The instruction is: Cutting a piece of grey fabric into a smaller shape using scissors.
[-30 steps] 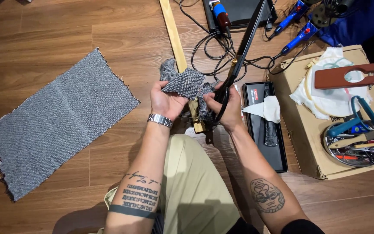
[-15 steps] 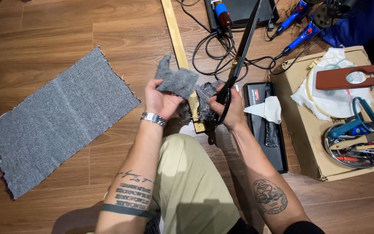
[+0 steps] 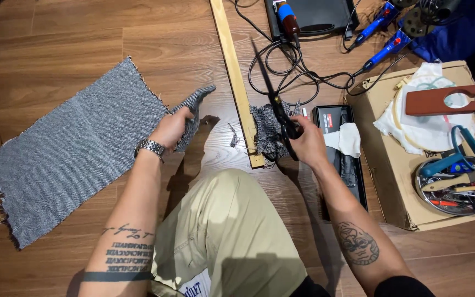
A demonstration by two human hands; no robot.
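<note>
Left hand (image 3: pixel 172 127) shut tight around a small grey cloth scrap (image 3: pixel 194 107), held up just past the right edge of the big grey cloth (image 3: pixel 72 148) spread flat on the wood floor (image 3: pixel 56 44). Right hand (image 3: pixel 309 146) closed around the handles of long black scissors (image 3: pixel 275 107), blades pointing away. Another grey scrap (image 3: pixel 265 132) touching the scissors, beside a long wooden stick (image 3: pixel 235 77). Cardboard box (image 3: pixel 383 165) of tools near the right.
</note>
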